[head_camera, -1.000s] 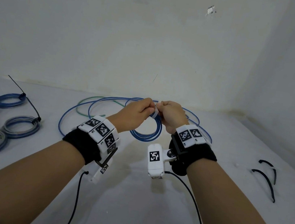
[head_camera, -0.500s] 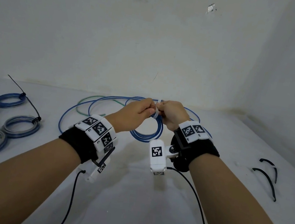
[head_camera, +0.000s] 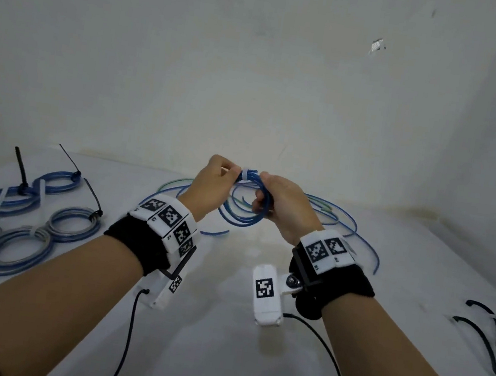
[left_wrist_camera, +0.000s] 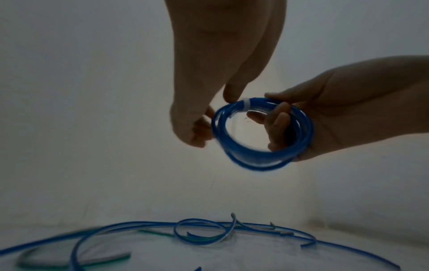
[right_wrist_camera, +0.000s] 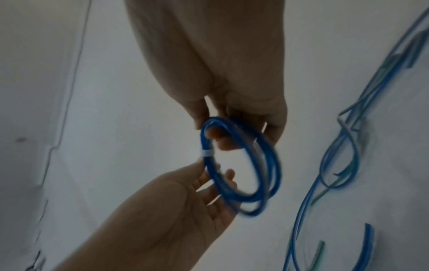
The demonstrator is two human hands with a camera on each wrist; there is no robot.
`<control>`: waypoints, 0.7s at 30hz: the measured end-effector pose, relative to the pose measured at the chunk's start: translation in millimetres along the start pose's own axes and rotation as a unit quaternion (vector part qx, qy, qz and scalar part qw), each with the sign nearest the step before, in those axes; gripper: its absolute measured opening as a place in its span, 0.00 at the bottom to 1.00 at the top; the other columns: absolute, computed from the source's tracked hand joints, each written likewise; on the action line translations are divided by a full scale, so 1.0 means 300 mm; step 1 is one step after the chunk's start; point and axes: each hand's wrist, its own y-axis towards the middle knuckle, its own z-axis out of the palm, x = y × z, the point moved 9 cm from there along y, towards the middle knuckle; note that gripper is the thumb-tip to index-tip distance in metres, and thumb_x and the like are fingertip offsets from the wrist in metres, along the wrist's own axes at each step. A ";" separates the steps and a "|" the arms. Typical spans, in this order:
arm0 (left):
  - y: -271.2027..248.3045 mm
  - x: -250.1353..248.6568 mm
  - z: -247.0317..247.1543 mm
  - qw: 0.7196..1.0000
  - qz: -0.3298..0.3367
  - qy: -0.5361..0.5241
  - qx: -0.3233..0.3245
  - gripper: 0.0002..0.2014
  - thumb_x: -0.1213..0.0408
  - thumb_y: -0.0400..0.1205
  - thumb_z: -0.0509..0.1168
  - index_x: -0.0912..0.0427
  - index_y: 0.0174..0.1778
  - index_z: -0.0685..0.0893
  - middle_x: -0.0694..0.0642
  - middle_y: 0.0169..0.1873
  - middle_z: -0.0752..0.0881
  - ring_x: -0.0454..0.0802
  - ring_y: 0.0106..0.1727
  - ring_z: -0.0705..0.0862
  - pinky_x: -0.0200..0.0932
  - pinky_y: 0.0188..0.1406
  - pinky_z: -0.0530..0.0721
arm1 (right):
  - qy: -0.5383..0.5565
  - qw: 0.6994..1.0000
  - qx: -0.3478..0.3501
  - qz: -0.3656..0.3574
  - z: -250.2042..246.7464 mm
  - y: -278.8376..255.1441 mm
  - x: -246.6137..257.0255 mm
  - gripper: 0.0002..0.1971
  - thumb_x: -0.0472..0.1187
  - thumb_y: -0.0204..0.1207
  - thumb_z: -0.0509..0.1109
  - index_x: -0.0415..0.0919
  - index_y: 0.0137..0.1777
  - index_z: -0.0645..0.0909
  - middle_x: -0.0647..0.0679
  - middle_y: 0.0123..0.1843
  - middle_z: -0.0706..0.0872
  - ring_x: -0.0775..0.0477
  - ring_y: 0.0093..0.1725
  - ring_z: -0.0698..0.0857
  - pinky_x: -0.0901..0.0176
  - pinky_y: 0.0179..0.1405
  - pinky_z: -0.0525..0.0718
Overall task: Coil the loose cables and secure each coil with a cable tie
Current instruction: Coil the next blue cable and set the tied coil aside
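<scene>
At twelve o'clock above the worktop, your right hand grips the blue coil, white tie on; your left hand pinches beside it. Tied coils lie at nine. Left wrist view: loose cables remain uncoiled below. Right wrist view: right fingers pass through the coil.

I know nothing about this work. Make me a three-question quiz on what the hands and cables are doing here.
1. True or false: the blue coil lies flat on the table.
2. What colour is the tie round the held coil? A black, B white, C green.
3. Fill in: two spare black ties lie on the person's ____ side.

Key: 1 false, the left hand and right hand hold it up in the air above the loose cables. 2 B. 3 right.
</scene>
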 end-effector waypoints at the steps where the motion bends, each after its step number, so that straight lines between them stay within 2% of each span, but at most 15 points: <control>1: 0.001 0.019 -0.042 0.999 -0.017 0.025 -0.041 0.08 0.58 0.85 0.59 0.59 0.52 0.73 0.54 0.48 0.79 0.49 0.47 0.78 0.42 0.47 0.73 | -0.036 0.999 -0.030 -0.018 0.005 0.010 0.013 0.08 0.41 0.84 0.60 0.37 0.50 0.75 0.46 0.32 0.77 0.50 0.30 0.76 0.56 0.38 0.78; 3: -0.006 0.047 -0.124 0.993 -0.056 0.049 -0.094 0.11 0.56 0.83 0.61 0.60 0.51 0.72 0.57 0.51 0.78 0.53 0.49 0.79 0.46 0.48 0.77 | -0.121 0.989 -0.065 -0.048 0.039 0.029 0.037 0.06 0.42 0.82 0.63 0.38 0.51 0.73 0.46 0.36 0.80 0.50 0.34 0.78 0.54 0.43 0.78; 5: -0.018 0.073 -0.139 0.992 -0.115 0.020 -0.037 0.14 0.52 0.84 0.59 0.62 0.46 0.75 0.58 0.43 0.81 0.53 0.42 0.81 0.48 0.48 0.83 | -0.178 0.979 -0.059 -0.076 0.106 0.041 0.053 0.05 0.42 0.82 0.62 0.41 0.51 0.74 0.45 0.44 0.82 0.48 0.42 0.80 0.53 0.48 0.78; 7: -0.049 0.089 -0.133 0.984 -0.170 -0.044 0.037 0.18 0.50 0.85 0.56 0.62 0.42 0.79 0.57 0.35 0.82 0.50 0.34 0.80 0.44 0.41 0.82 | -0.212 0.972 -0.034 -0.096 0.183 0.044 0.060 0.06 0.41 0.82 0.61 0.40 0.54 0.75 0.45 0.49 0.82 0.46 0.49 0.81 0.53 0.52 0.79; 10: -0.068 0.096 -0.230 0.978 -0.172 -0.109 0.033 0.16 0.52 0.85 0.58 0.62 0.43 0.80 0.56 0.35 0.82 0.47 0.33 0.81 0.39 0.35 0.81 | -0.223 0.968 0.030 -0.115 0.328 0.031 0.069 0.10 0.37 0.81 0.62 0.39 0.60 0.76 0.46 0.51 0.84 0.47 0.52 0.83 0.55 0.53 0.80; 13: -0.084 0.118 -0.359 0.975 -0.173 -0.140 -0.003 0.13 0.59 0.86 0.59 0.68 0.51 0.80 0.58 0.38 0.83 0.48 0.35 0.82 0.37 0.33 0.84 | -0.227 0.958 0.106 -0.142 0.472 0.009 0.092 0.17 0.28 0.78 0.60 0.39 0.64 0.79 0.43 0.56 0.86 0.45 0.55 0.83 0.54 0.58 0.80; 16: -0.097 0.145 -0.494 0.975 -0.168 -0.142 -0.029 0.12 0.66 0.86 0.58 0.71 0.56 0.79 0.61 0.39 0.83 0.51 0.37 0.83 0.40 0.38 0.85 | -0.185 0.954 0.187 -0.143 0.616 -0.018 0.094 0.23 0.23 0.77 0.56 0.39 0.66 0.80 0.42 0.62 0.85 0.45 0.62 0.82 0.53 0.66 0.78; 18: -0.114 0.165 -0.570 0.975 -0.167 -0.144 -0.025 0.12 0.65 0.87 0.56 0.70 0.53 0.81 0.58 0.35 0.84 0.49 0.35 0.83 0.42 0.37 0.86 | -0.170 0.951 0.215 -0.140 0.701 -0.027 0.089 0.25 0.21 0.76 0.55 0.40 0.68 0.79 0.43 0.61 0.84 0.47 0.59 0.81 0.57 0.64 0.77; 21: -0.149 0.190 -0.669 0.972 -0.166 -0.164 -0.026 0.13 0.65 0.88 0.54 0.66 0.42 0.79 0.55 0.26 0.77 0.46 0.27 0.76 0.37 0.26 0.80 | -0.179 0.944 0.232 -0.151 0.812 -0.029 0.096 0.25 0.21 0.76 0.55 0.38 0.68 0.80 0.44 0.51 0.80 0.50 0.49 0.77 0.59 0.52 0.74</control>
